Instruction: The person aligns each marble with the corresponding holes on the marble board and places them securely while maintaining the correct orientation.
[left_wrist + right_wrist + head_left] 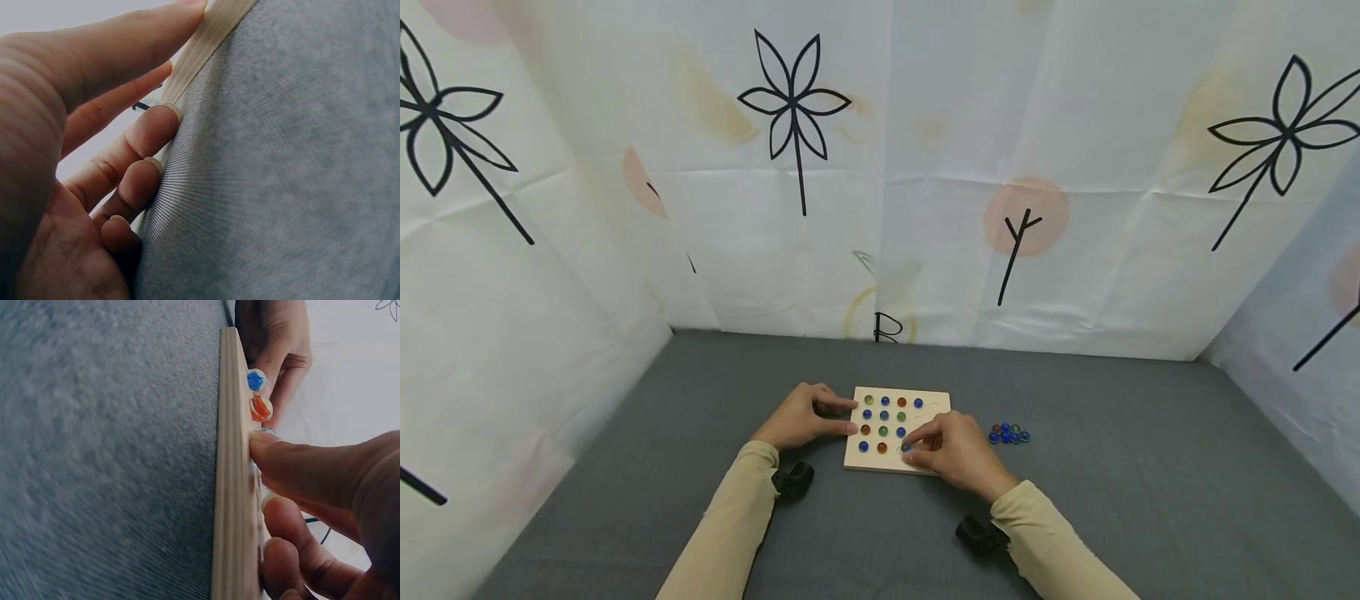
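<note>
Head view: left hand, fingers relaxed, touched pale wooden holed board on grey counter; twelve round glass marbles seated; right hand pinched blue glass marble, front row; loose multicoloured glass marbles apparently left to place.

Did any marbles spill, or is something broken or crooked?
Nothing stands out. The wooden board lies flat with no damage I can see, its marbles sit in neat rows, and the loose marbles are bunched together on the table to its right.
</note>
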Available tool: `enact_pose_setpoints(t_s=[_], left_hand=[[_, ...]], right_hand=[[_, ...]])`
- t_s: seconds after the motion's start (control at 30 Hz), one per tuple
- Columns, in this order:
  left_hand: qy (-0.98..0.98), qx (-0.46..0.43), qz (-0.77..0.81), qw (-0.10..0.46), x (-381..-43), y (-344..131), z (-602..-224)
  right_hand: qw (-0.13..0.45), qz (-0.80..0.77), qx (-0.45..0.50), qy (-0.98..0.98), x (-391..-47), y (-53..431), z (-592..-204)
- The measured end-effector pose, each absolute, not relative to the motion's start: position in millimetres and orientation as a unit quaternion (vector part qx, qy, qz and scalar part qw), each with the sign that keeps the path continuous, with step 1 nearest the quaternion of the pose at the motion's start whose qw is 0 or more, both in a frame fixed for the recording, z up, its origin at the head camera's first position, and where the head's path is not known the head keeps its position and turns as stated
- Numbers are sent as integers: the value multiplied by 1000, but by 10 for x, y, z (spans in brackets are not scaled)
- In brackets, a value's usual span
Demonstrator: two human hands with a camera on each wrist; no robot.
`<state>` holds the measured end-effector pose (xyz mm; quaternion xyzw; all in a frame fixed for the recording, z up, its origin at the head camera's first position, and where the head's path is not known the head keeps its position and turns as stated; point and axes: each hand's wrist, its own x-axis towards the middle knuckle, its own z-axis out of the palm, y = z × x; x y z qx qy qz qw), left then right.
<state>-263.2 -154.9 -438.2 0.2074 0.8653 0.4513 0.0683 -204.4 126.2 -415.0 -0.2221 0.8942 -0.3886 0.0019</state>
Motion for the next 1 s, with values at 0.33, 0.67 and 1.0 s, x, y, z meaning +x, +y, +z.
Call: enact_pose_setpoints(t_s=[0.33,0.67,1.0], left_hand=[[869,204,447,64,-2644,-1561,-4398],[869,207,445,63,-2650,-1553,-4397],[868,207,447,64,-2648,-1539,-4392]], right_hand=[[-10,-382,-211,900,-2018,1199,-4188],[-8,-382,-209,900,-2009,1189,-4179],[-3,-389,-210,897,-2012,1204,-4175]])
